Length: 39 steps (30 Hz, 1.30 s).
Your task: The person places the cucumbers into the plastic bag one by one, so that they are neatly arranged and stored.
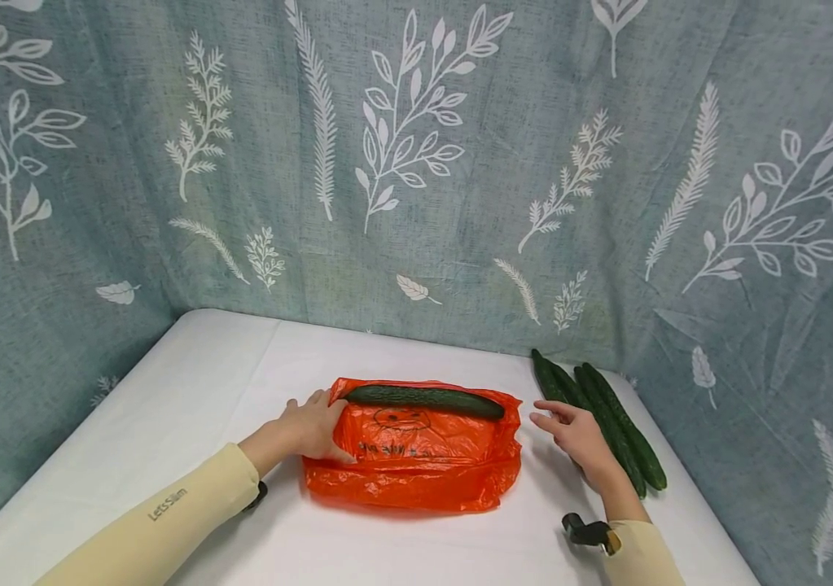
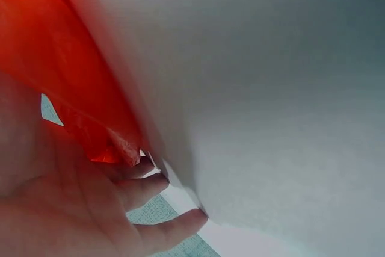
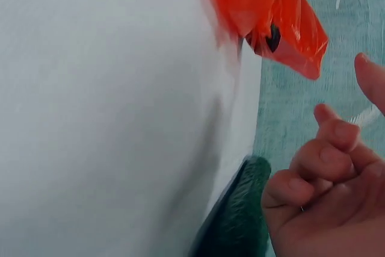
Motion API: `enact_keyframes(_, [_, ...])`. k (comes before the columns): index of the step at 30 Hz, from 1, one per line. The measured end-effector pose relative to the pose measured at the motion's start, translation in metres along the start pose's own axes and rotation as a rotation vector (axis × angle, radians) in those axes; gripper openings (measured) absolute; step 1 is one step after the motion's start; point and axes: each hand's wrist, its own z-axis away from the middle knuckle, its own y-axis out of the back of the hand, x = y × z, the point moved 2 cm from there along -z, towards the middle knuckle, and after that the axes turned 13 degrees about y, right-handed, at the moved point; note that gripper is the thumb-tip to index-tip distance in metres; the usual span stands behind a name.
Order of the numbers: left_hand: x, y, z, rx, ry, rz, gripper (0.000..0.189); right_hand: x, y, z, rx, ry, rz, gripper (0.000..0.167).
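Note:
A red plastic bag (image 1: 431, 480) with dark print lies flat in the middle of the table. One dark green cucumber (image 1: 423, 397) lies lengthwise along the bag's far side. At the bag's left end is my left hand (image 1: 317, 427), its fingers spread and straight against the plastic and its thumb over the near part. The left wrist view shows the red plastic beside the palm, with the fingertips down at the table. My right hand (image 1: 579, 435) hovers off the bag's right end, fingers loosely bent and holding nothing. In the right wrist view, a dark tip shows inside the bag's end.
Several more cucumbers (image 1: 624, 427) lie side by side at the right of the white table (image 1: 233, 358), behind and beside my right hand. A blue-green curtain (image 1: 416, 268) with white leaf patterns hangs around the table's back and sides.

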Motion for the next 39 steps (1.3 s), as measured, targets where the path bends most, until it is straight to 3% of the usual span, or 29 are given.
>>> enact_keyframes(7, [-0.001,-0.001,0.000,0.005,-0.007,0.002,0.108,0.015,0.012,-0.002,0.101,-0.116,-0.089,0.063])
enact_keyframes(12, [-0.002,-0.001,-0.001,0.010,-0.012,0.005,0.108,0.017,0.020,0.000,0.149,-0.149,-0.085,0.065])
enact_keyframes(23, [-0.004,-0.001,0.001,0.012,-0.017,-0.002,0.108,0.024,0.032,0.007,0.161,-0.246,-0.008,0.077])
enact_keyframes(30, [-0.003,0.000,0.004,0.010,-0.019,0.002,0.107,0.030,0.036,0.011,0.123,-0.315,0.012,0.090])
enact_keyframes(39, [-0.003,-0.001,0.003,0.009,-0.017,0.005,0.107,0.035,0.038,0.008,0.100,-0.336,0.059,0.075])
